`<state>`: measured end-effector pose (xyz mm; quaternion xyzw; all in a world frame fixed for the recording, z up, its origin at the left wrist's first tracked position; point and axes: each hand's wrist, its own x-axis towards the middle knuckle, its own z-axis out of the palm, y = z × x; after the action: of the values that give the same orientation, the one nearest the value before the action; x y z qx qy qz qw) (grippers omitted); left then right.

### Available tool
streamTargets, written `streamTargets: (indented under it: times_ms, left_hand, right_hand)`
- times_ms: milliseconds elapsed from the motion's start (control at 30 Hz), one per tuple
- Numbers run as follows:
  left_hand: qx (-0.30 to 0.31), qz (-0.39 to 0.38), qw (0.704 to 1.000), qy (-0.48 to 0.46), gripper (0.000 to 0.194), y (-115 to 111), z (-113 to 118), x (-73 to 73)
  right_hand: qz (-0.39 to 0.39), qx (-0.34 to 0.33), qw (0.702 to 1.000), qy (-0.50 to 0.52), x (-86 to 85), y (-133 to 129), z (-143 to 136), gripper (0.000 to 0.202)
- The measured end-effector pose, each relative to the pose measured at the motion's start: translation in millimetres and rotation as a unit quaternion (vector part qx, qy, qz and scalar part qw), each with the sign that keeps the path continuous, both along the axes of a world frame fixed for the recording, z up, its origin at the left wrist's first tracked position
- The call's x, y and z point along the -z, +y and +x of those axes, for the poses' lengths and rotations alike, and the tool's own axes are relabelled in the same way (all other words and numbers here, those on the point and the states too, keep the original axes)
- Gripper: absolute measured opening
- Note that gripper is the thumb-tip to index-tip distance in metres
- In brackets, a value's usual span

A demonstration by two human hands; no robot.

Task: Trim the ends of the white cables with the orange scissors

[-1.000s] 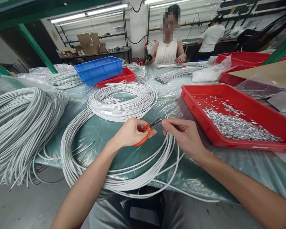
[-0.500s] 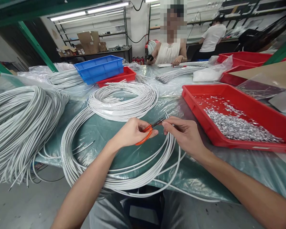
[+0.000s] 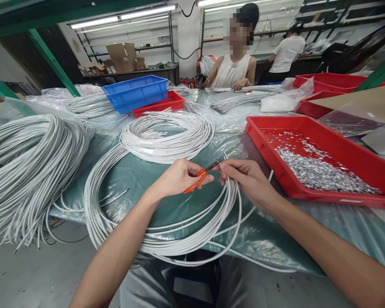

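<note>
My left hand is closed around the orange handles of small pliers. Their dark jaws point right and meet the cable ends at my right fingertips. Between thumb and fingers, my right hand pinches the ends of several white cables; the tips stick up just above the fingers. These cables curve down and left into a large loose coil lying under my left forearm. What exactly the jaws grip is too small to make out.
A second white cable coil lies behind my hands, and a thick cable bundle hangs over the table edge at left. On the right, a red tray holds small silvery pieces. Blue bins stand farther back. A person sits opposite.
Both hands keep nearly the same pose, with the pliers still at the cable tips. A loose cable end now shows beside my right wrist. The person opposite has shifted their head to the right.
</note>
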<state>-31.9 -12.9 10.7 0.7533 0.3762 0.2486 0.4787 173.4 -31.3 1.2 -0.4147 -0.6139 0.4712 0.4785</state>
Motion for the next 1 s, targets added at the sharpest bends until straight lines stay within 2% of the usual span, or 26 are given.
streamTargets:
  times_ms: [67, 167, 333, 533, 800, 1000]
  left_hand:
    - [0.003, -0.004, 1.000, 0.004, 0.039, 0.1, -0.5, -1.1]
    - [0.010, -0.011, 1.000, 0.010, 0.038, 0.7, -1.7, -2.1]
    - [0.020, -0.014, 1.000, 0.020, 0.037, 3.1, -3.1, -1.2]
    - [0.015, -0.041, 0.999, 0.024, 0.037, 2.4, -2.5, -1.1]
    - [0.003, -0.056, 0.998, 0.039, 0.040, 1.3, -1.6, -3.6]
    - [-0.001, -0.045, 0.997, 0.055, 0.040, 0.3, -1.5, -3.9]
  right_hand:
    - [-0.043, -0.020, 0.999, 0.026, 0.3, 0.6, 0.9, 0.030]
    - [-0.056, -0.035, 0.998, 0.026, 1.0, 2.2, 3.2, 0.031]
    - [-0.017, -0.030, 0.999, 0.001, 3.4, 5.6, 6.6, 0.032]
    - [0.022, 0.010, 0.999, -0.027, 4.9, 6.0, 6.6, 0.018]
    - [0.092, 0.068, 0.992, -0.057, 5.8, 3.0, 3.4, 0.013]
    - [0.082, 0.082, 0.991, -0.072, 5.6, 2.7, 2.7, 0.015]
